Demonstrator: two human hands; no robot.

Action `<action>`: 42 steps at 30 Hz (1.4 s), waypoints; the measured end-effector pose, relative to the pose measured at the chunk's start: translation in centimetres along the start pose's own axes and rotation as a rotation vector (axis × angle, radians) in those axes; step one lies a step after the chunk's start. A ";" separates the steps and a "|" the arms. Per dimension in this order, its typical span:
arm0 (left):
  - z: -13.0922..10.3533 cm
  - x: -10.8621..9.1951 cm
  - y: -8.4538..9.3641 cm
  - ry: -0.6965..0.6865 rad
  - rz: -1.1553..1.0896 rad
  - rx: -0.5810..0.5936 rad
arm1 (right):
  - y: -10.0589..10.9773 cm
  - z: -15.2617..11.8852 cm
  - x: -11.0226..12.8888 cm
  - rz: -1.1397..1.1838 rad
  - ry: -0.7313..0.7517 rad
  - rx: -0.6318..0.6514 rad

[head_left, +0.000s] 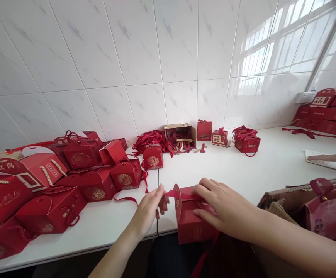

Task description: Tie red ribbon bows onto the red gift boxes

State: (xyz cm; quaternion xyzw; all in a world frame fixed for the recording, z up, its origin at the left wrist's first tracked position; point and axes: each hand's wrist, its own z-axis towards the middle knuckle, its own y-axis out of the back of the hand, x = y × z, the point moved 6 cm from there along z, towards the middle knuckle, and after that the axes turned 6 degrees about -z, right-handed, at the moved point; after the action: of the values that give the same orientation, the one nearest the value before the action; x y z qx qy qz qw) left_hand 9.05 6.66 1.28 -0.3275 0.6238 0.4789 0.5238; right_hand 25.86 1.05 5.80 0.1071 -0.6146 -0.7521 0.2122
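Note:
A red gift box (191, 220) with a rounded end flap sits at the front edge of the white table. Across its top runs a red ribbon (182, 195). My left hand (153, 204) is at the box's left side, thumb and fingers pinching the ribbon's end. Over the top and right side of the box lies my right hand (214, 200), its fingers curled onto the box and holding it. Part of the box's right side is hidden under that hand. Another length of ribbon hangs below the box on the right.
Many red gift boxes (97, 183) crowd the left side. By the wall are a ribbon pile (150, 139), a small open carton (195, 135) and finished boxes (247, 143). A cardboard box (268, 197) stands at right; another person's hand (321, 157) rests on paper beyond it.

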 end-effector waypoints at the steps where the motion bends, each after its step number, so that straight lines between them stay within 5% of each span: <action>1: 0.0 -0.4 -0.8 -0.010 -0.048 0.038 | 0.0 0.0 -0.1 0.012 0.000 0.005; 6: 0.6 -0.8 -0.7 -0.133 0.152 0.013 | 0.2 0.0 -0.6 0.022 -0.044 -0.036; 10: 1.0 2.3 4.6 0.083 0.858 -0.218 | 0.1 0.0 -2.2 0.073 -0.235 -0.021; 12: 1.0 2.9 6.9 0.118 1.042 -0.307 | -0.4 -0.1 -3.1 0.163 -0.316 0.060; 14: 0.9 2.3 7.5 0.001 0.969 -0.378 | -1.2 -0.1 -3.7 0.293 -0.361 0.159; 17: 0.5 0.6 5.2 -0.197 0.532 -0.309 | -2.4 -0.1 -4.2 0.471 -0.365 0.280; 20: 0.4 -0.4 0.8 -0.167 0.172 -0.084 | -3.1 0.0 -4.1 0.520 -0.343 0.290; 23: 0.6 -0.7 -1.8 -0.120 0.037 0.012 | -3.2 0.2 -3.7 0.501 -0.339 0.221; 32: 2.9 1.0 0.0 0.017 -0.159 0.045 | -2.9 1.5 -3.3 0.524 -0.318 0.128; 42: 1.9 -1.2 -0.2 -0.050 -0.004 0.099 | -2.1 1.2 -3.6 0.943 -0.330 0.133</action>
State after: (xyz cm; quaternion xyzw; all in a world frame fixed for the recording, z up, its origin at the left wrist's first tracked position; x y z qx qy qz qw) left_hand 10.17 8.30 2.44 -0.2903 0.6327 0.4547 0.5556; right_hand 28.12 4.03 3.68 -0.2891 -0.6681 -0.5405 0.4218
